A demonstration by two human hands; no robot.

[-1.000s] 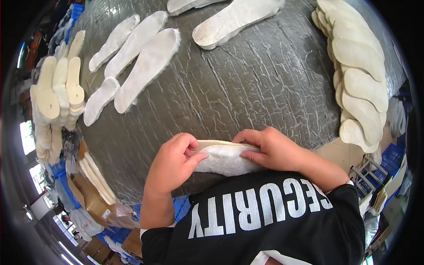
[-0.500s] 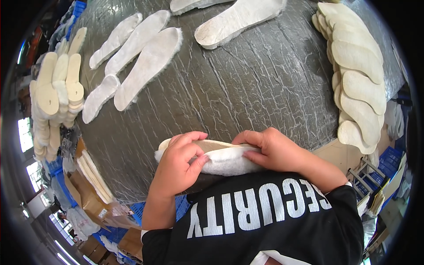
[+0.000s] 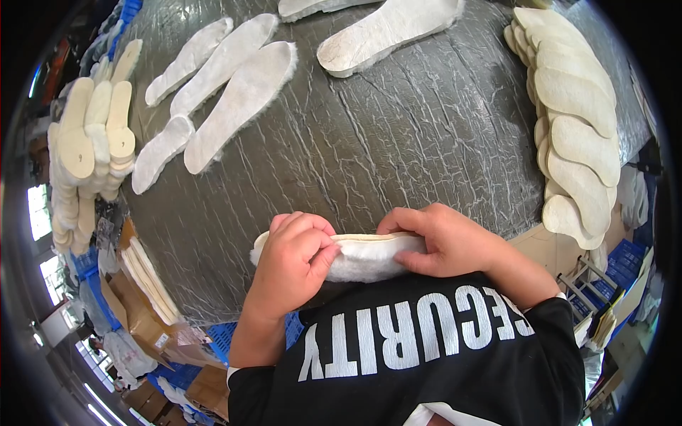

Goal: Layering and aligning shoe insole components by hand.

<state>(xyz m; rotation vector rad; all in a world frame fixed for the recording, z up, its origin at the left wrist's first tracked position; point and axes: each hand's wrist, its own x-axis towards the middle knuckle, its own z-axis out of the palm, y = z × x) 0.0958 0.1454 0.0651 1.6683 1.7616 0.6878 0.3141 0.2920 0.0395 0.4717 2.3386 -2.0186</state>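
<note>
A white fluffy insole (image 3: 369,258) with a cream backing layer along its upper edge lies across the table's near side, close to my shirt. My left hand (image 3: 293,254) pinches its edge left of the middle, thumb on the fleece and fingers behind. Toward the right end, my right hand (image 3: 437,241) grips the same insole, thumb on the near face and index finger over the top edge. The two layers are pressed together between the hands. The insole's ends are partly covered by my fingers.
White fleece insoles (image 3: 241,106) lie at the far left of the dark wrinkled table (image 3: 355,156), another insole (image 3: 387,35) at the far middle. Overlapping cream insole pieces (image 3: 577,128) line the right edge. Stacked insoles (image 3: 89,142) stand left, above a cardboard box (image 3: 138,319).
The gap between the cream layer and the fleece has closed between my hands. My left hand's fingers have drawn in to pinch the edge; the right hand has barely moved.
</note>
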